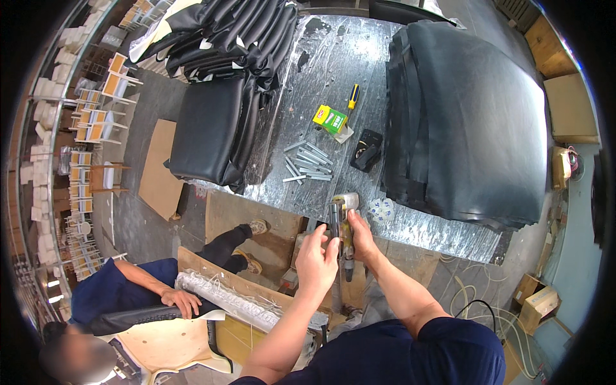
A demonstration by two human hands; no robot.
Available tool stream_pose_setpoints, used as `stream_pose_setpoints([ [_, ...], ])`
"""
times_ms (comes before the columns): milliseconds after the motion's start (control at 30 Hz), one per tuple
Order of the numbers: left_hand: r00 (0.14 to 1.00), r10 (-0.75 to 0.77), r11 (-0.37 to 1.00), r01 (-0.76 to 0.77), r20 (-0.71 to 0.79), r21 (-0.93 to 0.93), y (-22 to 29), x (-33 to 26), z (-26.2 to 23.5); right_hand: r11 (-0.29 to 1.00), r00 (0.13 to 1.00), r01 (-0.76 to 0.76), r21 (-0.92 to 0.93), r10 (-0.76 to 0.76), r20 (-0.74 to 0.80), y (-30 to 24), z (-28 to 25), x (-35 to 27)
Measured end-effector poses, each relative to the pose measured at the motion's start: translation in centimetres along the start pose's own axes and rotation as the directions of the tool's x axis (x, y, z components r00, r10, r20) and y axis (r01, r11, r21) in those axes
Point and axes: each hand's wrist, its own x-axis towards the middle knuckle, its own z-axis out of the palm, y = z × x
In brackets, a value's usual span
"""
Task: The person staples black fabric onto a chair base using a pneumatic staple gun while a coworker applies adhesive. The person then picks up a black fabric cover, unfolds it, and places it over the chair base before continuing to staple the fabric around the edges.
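Just off the near edge of a metal-topped table [276,128], my right hand [363,242] is closed round a staple gun [347,203]. My left hand [316,262] has its thumb and fingers closed against the gun's long metal magazine, on the left side. Whether a staple strip sits between those fingers is too small to tell. Several silver staple strips [310,164] lie scattered on the tabletop beyond the gun. Behind them are a green and yellow box [330,119], a yellow and black handled tool [354,96] and a black case-like object [366,151].
A tall stack of black sheets [475,122] covers the table's right side. Black upholstered pads [206,128] are piled at the left. At lower left, a co-worker's hand [181,300] rests on a black-covered panel. Pale hoses [471,301] trail over the floor at right.
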Motion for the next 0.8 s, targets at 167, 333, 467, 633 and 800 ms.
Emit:
stream_pose_setpoints([
  [167, 0.971, -0.205, 0.974, 0.216, 0.126, -0.075, -2.3, -7.0, 0.2, 1.000, 1.000, -0.001, 0.010, 0.001, 0.005, -1.3, 0.8, 0.1],
  [333, 0.922, -0.223, 0.956, 0.271, 0.318, -0.116, -3.4, -8.6, 0.9, 1.000, 1.000, 0.019, -0.007, -0.019, -0.009, -2.6, 1.8, 0.6],
  [467, 0.921, -0.262, 0.926, 0.324, 0.287, -0.195, -3.4, -7.8, 1.4, 0.993, 0.998, 0.061, -0.103, -0.062, -0.006, -2.9, 2.3, 0.5],
  [633, 0.994, -0.105, 0.951, 0.112, 0.037, -0.287, -2.6, -4.2, 2.7, 0.985, 1.000, -0.007, -0.171, 0.009, 0.010, -0.7, 2.5, -0.8],
  [800, 0.972, -0.207, 0.905, 0.233, 0.112, -0.355, -1.8, -2.0, 1.9, 0.881, 0.984, 0.174, -0.439, -0.145, 0.100, 0.1, 2.2, -3.1],
])
